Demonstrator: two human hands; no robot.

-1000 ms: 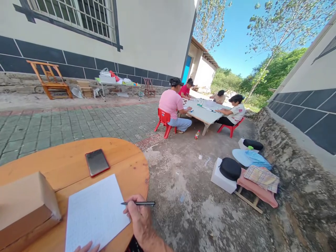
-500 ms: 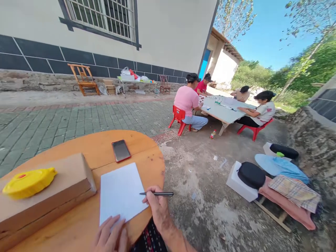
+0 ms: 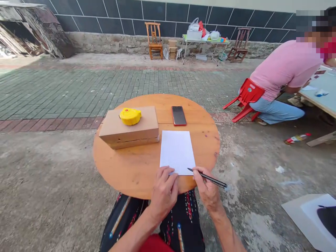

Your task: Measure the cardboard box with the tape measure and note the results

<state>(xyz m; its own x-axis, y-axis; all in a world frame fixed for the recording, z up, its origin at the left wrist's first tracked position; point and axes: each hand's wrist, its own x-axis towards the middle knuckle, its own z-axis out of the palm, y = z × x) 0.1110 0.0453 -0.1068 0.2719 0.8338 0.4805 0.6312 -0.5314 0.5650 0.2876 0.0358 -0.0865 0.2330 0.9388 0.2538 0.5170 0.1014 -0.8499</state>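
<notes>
A white sheet of paper point(image 3: 177, 151) lies on a small round wooden table point(image 3: 136, 171) in front of me. My left hand point(image 3: 164, 190) rests on the paper's near edge, fingers bent and pressing down on it. My right hand point(image 3: 207, 190) grips a black pen point(image 3: 207, 177) with its tip at the paper's lower right corner. Behind the paper lies a phone in a red case point(image 3: 179, 115). To its left sits a cardboard box point(image 3: 130, 128) with a yellow tape measure point(image 3: 130, 116) on top.
A person in a pink top point(image 3: 285, 68) sits on a red chair point(image 3: 246, 96) at another table point(image 3: 325, 94) to the right. A bottle point(image 3: 296, 138) lies on the ground. Wooden chairs point(image 3: 154, 40) and a cluttered folding table point(image 3: 206, 40) stand by the far wall.
The view has swung left and down, so the round table is centred. My left hand has come fully onto the paper's near edge. My right hand still holds the pen.
</notes>
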